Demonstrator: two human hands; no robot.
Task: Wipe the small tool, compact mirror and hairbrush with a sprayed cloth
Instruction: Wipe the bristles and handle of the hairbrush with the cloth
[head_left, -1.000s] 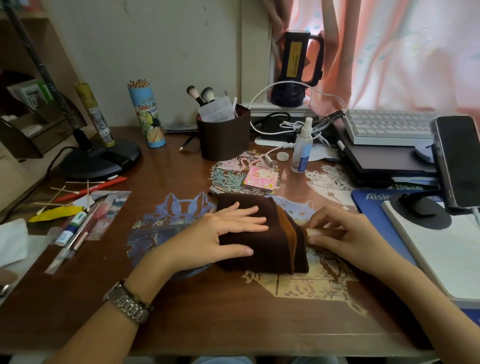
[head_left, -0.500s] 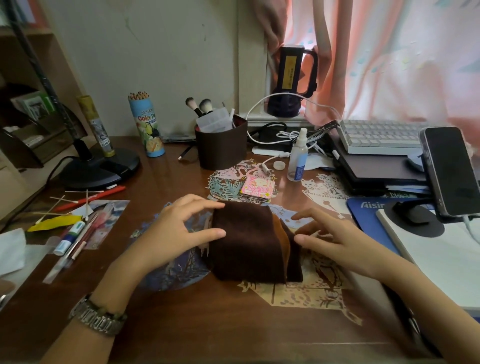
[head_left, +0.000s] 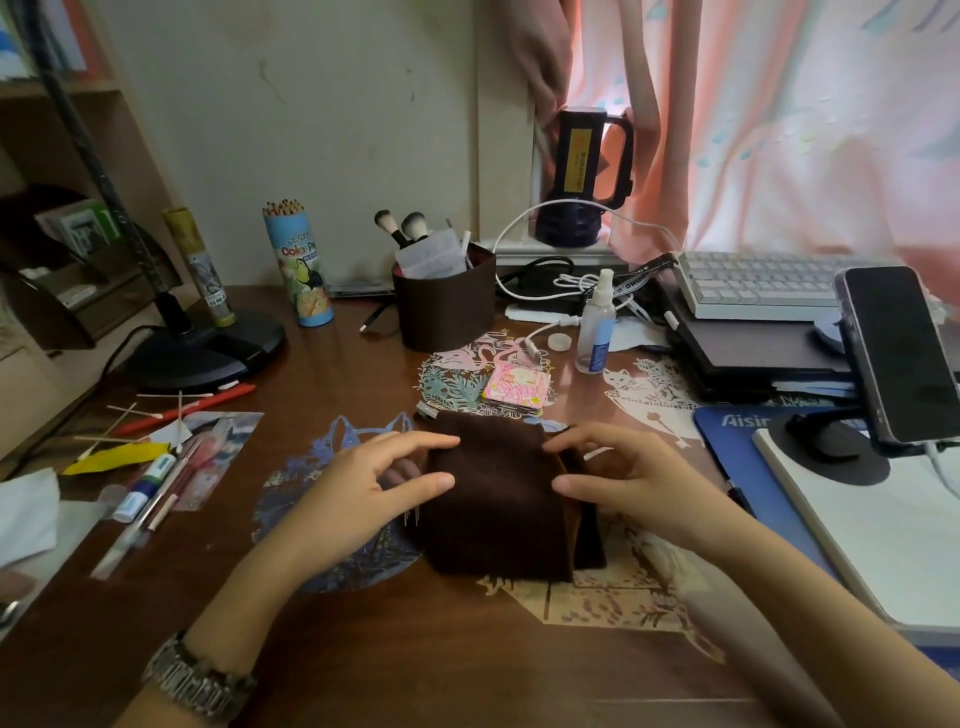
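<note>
One folded brown cloth (head_left: 498, 499) lies lengthwise toward the person on the tabletop (head_left: 363, 649); left hand (head_left: 358, 493) and right hand (head_left: 631, 480) touch its edges, fingers loosely spread, grip released. One pink compact mirror (head_left: 517, 387) lies behind it.

brown wooden desk (head_left: 363, 649) under folded cloth (head_left: 498, 499), compact mirror (head_left: 517, 388), spray bottle (head_left: 597, 327)

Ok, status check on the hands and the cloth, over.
Both hands, left and right, open over the folded brown cloth. Spray bottle capless behind. Nothing blocking.
</note>
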